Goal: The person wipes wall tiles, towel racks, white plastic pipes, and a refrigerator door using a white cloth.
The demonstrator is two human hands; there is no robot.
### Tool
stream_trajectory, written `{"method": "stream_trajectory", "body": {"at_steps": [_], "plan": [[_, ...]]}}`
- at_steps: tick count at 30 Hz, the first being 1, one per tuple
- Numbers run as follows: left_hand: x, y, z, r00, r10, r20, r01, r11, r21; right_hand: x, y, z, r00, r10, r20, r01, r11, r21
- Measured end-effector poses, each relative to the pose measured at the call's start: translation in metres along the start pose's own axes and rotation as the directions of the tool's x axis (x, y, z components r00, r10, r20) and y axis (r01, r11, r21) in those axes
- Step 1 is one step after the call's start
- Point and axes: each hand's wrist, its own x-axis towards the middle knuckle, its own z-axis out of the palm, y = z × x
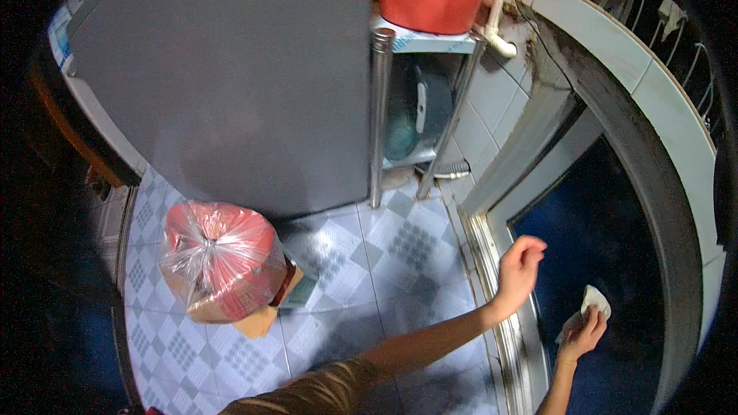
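My right hand [583, 331] grips a pale, crumpled cloth [595, 302] against the dark glass pane [605, 242] of a framed door at the lower right. Up and left of it, my left hand [520, 271] is raised by the door's light frame [539, 181]. Its fingers are loosely curled with nothing seen in them. Whether this hand touches the frame or the glass cannot be told.
A plastic-wrapped red bundle [225, 259] sits on the tiled floor [323, 323] at left, by a large grey panel [248, 80]. A metal rack [377, 121] bears a red bucket [432, 3]. A metal door track [501, 334] runs along the floor edge.
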Motion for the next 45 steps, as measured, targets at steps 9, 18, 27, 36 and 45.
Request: {"method": "stream_trajectory", "body": {"at_steps": [9,18,27,36,45], "plan": [[0.072,0.21,-0.076,0.841,0.364,-0.401,-0.48,0.844,-0.24,0.203,-0.299,0.0,0.986,0.024,-0.165,0.104,0.687,0.719],[0.068,0.33,-0.215,0.646,0.553,-0.526,-0.76,0.402,-0.51,0.385,-0.556,0.029,0.891,0.251,-0.379,0.211,0.509,0.834],[0.063,0.347,-0.235,0.679,0.537,-0.5,-0.723,0.372,-0.582,0.139,-0.576,0.204,0.981,0.148,-0.124,-0.015,0.697,0.716],[0.037,0.358,-0.233,0.67,0.532,-0.517,-0.726,0.326,-0.605,0.309,-0.586,0.039,0.957,0.119,-0.264,0.174,0.492,0.853],[-0.015,0.407,-0.23,0.574,0.665,-0.479,-0.788,0.289,-0.543,0.173,-0.569,0.14,0.985,-0.144,-0.091,0.163,0.635,0.755]]}}
